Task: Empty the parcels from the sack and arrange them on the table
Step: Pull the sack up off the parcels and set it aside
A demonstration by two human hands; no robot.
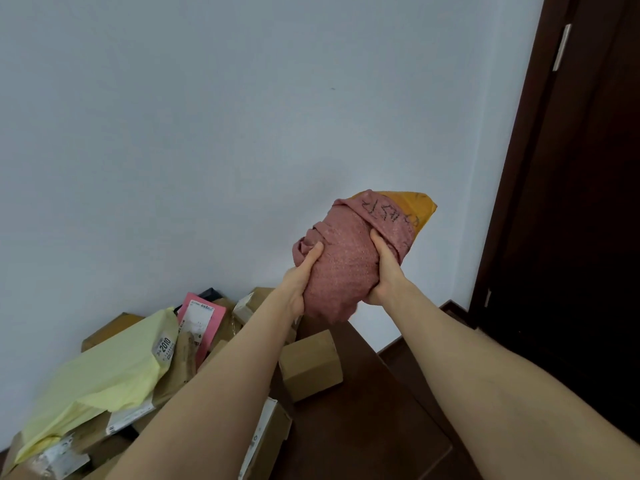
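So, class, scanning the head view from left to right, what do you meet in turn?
In order: yellow parcel → pink parcel → left hand → rolled-up sack → right hand → dark door.

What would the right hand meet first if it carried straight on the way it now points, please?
Probably the pale wall. The right hand grips the pink sack and points up and away from the person, with only that wall beyond it. How far off the wall stands is unclear.
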